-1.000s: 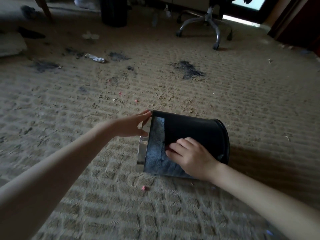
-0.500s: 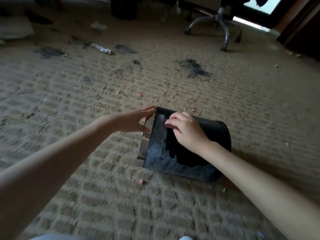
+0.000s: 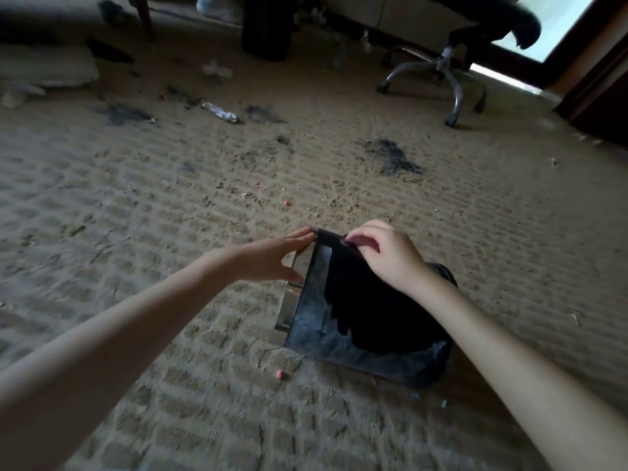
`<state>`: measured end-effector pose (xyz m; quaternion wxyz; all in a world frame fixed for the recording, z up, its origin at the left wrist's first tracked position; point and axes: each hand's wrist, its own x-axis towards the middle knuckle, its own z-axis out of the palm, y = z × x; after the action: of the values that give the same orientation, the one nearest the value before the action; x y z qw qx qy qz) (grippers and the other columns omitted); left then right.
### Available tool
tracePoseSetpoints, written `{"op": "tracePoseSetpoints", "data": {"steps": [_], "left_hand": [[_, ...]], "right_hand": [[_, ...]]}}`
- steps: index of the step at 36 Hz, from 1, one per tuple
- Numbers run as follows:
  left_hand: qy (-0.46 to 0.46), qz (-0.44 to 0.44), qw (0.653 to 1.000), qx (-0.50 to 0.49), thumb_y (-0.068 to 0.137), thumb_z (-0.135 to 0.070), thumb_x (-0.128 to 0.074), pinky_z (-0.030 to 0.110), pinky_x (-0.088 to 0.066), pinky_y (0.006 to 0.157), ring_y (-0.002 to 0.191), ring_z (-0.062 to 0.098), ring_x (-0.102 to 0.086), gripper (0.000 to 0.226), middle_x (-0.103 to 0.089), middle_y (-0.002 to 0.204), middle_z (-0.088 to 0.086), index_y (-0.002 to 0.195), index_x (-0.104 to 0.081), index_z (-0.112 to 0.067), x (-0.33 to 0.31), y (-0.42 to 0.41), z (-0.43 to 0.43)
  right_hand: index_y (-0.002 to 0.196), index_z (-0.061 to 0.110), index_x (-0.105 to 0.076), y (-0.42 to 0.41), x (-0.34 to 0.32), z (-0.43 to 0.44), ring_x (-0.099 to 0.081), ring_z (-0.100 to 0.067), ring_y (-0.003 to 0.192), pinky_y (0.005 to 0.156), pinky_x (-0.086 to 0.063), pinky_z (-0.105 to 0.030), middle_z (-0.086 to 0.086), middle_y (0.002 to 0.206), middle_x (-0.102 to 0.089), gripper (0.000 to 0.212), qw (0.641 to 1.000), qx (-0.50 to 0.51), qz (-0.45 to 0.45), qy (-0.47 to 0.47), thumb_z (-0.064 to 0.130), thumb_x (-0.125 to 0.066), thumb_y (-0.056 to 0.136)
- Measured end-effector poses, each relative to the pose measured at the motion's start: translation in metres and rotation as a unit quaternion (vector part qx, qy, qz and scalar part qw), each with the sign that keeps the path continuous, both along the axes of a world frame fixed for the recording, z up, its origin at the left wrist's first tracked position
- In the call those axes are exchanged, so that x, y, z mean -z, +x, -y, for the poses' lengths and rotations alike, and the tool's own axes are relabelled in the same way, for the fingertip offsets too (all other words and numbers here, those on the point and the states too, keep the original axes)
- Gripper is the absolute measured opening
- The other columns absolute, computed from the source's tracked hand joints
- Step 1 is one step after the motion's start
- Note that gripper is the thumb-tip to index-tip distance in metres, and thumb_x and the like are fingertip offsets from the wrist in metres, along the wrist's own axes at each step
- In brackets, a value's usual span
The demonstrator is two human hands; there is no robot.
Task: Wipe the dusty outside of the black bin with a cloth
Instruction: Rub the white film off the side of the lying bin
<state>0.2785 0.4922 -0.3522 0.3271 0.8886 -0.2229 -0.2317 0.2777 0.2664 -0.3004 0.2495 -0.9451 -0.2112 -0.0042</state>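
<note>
The black bin (image 3: 339, 345) lies on its side on the carpet, its chrome-rimmed mouth (image 3: 289, 307) facing left. Grey dust covers the side near the rim and along the lower edge; the middle is clean black. My left hand (image 3: 272, 260) touches the rim with straight fingers, thumb lower on the chrome band. My right hand (image 3: 390, 256) sits on the bin's upper far edge, its fingers curled over a small dark reddish cloth (image 3: 358, 242) pressed against the bin. Most of the cloth is hidden under the fingers.
The beige carpet is littered with dark stains (image 3: 390, 158), crumbs and pink bits (image 3: 280, 373). A crushed plastic bottle (image 3: 221, 112) lies far left. An office chair (image 3: 448, 73) and a second dark bin (image 3: 266, 28) stand at the back.
My right hand has slid with the cloth from the bin's near lower side up to its far top edge, leaving a wider clean black patch. My left hand stays at the rim.
</note>
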Motion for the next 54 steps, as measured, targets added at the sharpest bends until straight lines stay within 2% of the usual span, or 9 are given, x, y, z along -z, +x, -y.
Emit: {"op": "tracePoseSetpoints", "data": {"steps": [10,15,20,24,29,42,45,50,54], "left_hand": [[-0.037,-0.026,0.999,-0.007,0.085,-0.019,-0.065,0.003,-0.016,0.094,0.127,-0.007,-0.015,0.084,-0.001,0.153,-0.020,0.148,-0.011,-0.028,0.002,0.003,-0.003],[-0.038,-0.024,0.999,-0.012,0.084,-0.019,-0.066,0.014,-0.028,0.099,0.127,0.000,-0.028,0.084,-0.003,0.151,-0.023,0.148,-0.012,-0.029,-0.003,-0.001,-0.002],[-0.055,-0.019,0.998,-0.009,0.084,-0.018,-0.066,0.004,-0.033,0.091,0.127,0.007,-0.037,0.085,-0.002,0.137,-0.030,0.148,-0.012,-0.026,-0.004,-0.001,0.000],[-0.067,-0.039,0.997,-0.010,0.083,-0.018,-0.068,0.024,-0.035,0.106,0.132,0.012,-0.035,0.088,0.003,0.141,-0.029,0.148,-0.010,-0.028,0.000,0.000,-0.002],[-0.078,-0.050,0.996,-0.016,0.083,-0.013,-0.067,0.007,-0.031,0.094,0.129,0.004,-0.032,0.087,0.003,0.142,-0.029,0.148,-0.010,-0.027,0.004,0.004,-0.002],[-0.070,-0.070,0.995,-0.018,0.084,-0.014,-0.066,0.003,-0.026,0.090,0.126,-0.001,-0.028,0.086,0.000,0.147,-0.026,0.148,-0.011,-0.028,0.005,0.009,-0.005],[-0.065,-0.081,0.994,-0.018,0.083,-0.014,-0.066,0.015,-0.033,0.097,0.127,0.005,-0.036,0.087,0.001,0.148,-0.027,0.148,-0.010,-0.030,0.001,0.007,-0.003],[-0.069,-0.101,0.993,-0.005,0.084,-0.005,-0.063,0.027,-0.033,0.108,0.134,0.011,-0.032,0.089,0.004,0.152,-0.021,0.148,-0.006,-0.029,-0.005,0.006,-0.001],[-0.064,-0.108,0.992,0.004,0.085,-0.002,-0.061,0.020,-0.031,0.104,0.134,0.012,-0.030,0.089,0.009,0.153,-0.017,0.149,-0.003,-0.025,-0.006,0.008,-0.001]], "right_hand": [[0.095,0.008,-0.071,-0.014,0.029,-0.023,-0.053,-0.030,0.092,0.082,-0.032,-0.023,-0.008,0.100,-0.063,0.025,0.996,-0.018,0.051,-0.071,0.000,-0.051,0.082],[0.089,0.005,-0.072,-0.073,0.043,-0.018,-0.056,-0.029,0.085,0.079,-0.048,-0.033,-0.007,0.094,-0.064,0.026,0.989,-0.083,0.103,-0.062,0.007,-0.048,0.079],[0.094,0.006,-0.072,-0.086,0.040,-0.013,-0.057,-0.026,0.087,0.078,-0.050,-0.034,-0.007,0.094,-0.064,0.023,0.990,-0.119,0.051,-0.058,0.002,-0.056,0.077],[0.092,0.010,-0.072,-0.047,0.017,-0.011,-0.060,-0.022,0.087,0.084,-0.042,-0.022,-0.005,0.093,-0.066,0.022,0.997,-0.047,0.056,0.020,-0.002,-0.057,0.081],[0.096,0.007,-0.072,0.019,0.010,-0.022,-0.061,-0.027,0.097,0.085,-0.039,-0.023,-0.013,0.101,-0.067,0.026,0.999,0.045,0.016,0.008,-0.004,-0.054,0.081],[0.093,0.007,-0.072,-0.018,0.025,-0.030,-0.060,-0.028,0.092,0.085,-0.047,-0.033,-0.010,0.096,-0.067,0.029,0.998,-0.064,0.026,-0.013,-0.007,-0.054,0.077],[0.097,0.008,-0.072,-0.044,0.034,-0.026,-0.059,-0.027,0.092,0.085,-0.047,-0.035,-0.008,0.099,-0.067,0.030,0.997,-0.062,0.034,0.006,-0.007,-0.056,0.077],[0.102,0.010,-0.071,-0.075,0.041,-0.017,-0.060,-0.018,0.098,0.090,-0.047,-0.029,-0.004,0.102,-0.067,0.025,0.993,-0.107,-0.042,0.002,-0.002,-0.058,0.084],[0.098,0.013,-0.068,-0.056,0.014,-0.009,-0.059,-0.005,0.088,0.078,-0.043,-0.010,0.003,0.093,-0.066,0.017,0.993,0.000,-0.026,0.113,0.003,-0.062,0.085]]}}
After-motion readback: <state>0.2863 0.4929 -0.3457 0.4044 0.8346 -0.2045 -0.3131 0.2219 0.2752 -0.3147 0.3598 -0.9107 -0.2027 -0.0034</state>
